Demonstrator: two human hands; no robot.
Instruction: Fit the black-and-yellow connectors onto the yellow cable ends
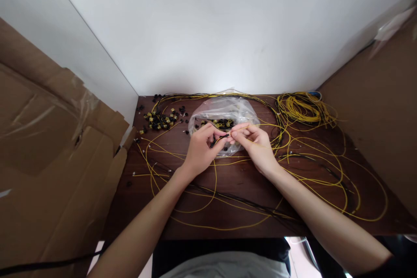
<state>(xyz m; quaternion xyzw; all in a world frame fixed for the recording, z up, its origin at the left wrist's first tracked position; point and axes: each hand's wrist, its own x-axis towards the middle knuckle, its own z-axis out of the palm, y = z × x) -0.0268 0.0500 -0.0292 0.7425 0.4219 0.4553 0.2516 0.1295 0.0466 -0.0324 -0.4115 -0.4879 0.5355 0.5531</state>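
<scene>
A: Grip status?
B: Left hand pinching a small black piece, right hand pinching a thin yellow cable. Fingertips close together, in front of a clear plastic bag.
A: Surface?
B: Dark brown wooden counter, loose yellow cables across it, yellow cable coil back right.
A: Room?
B: White wall behind, brown cardboard both sides.
</scene>
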